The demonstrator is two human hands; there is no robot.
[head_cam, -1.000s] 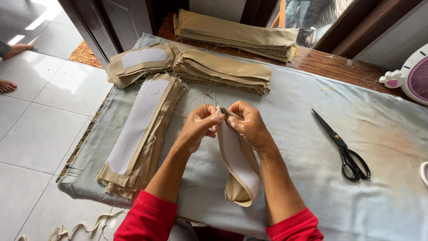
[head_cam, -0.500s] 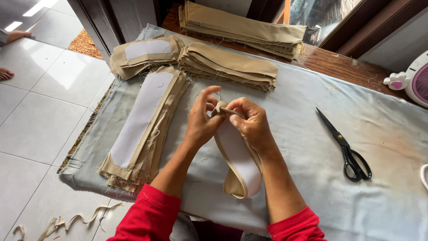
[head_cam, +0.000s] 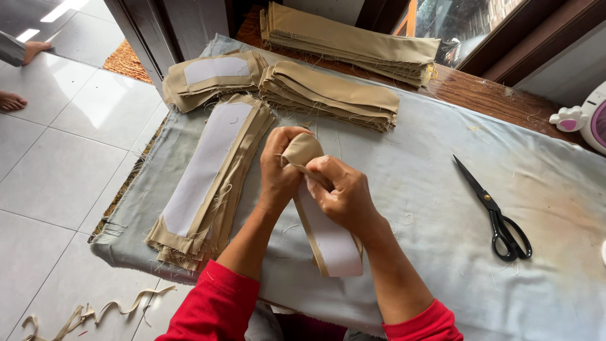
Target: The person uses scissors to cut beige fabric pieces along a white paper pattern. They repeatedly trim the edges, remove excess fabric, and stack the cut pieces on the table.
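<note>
Both hands, left hand (head_cam: pixel 279 165) and right hand (head_cam: pixel 344 194), grip 1 khaki fabric piece (head_cam: pixel 328 237).

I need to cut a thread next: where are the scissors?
In the head view, the black scissors lie closed on the grey cloth-covered table, right of the right hand, clear of both hands.

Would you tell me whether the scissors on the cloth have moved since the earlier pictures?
No. The scissors lie at the same angle and spot on the grey cloth, right of both hands; only the camera shifted.
</note>
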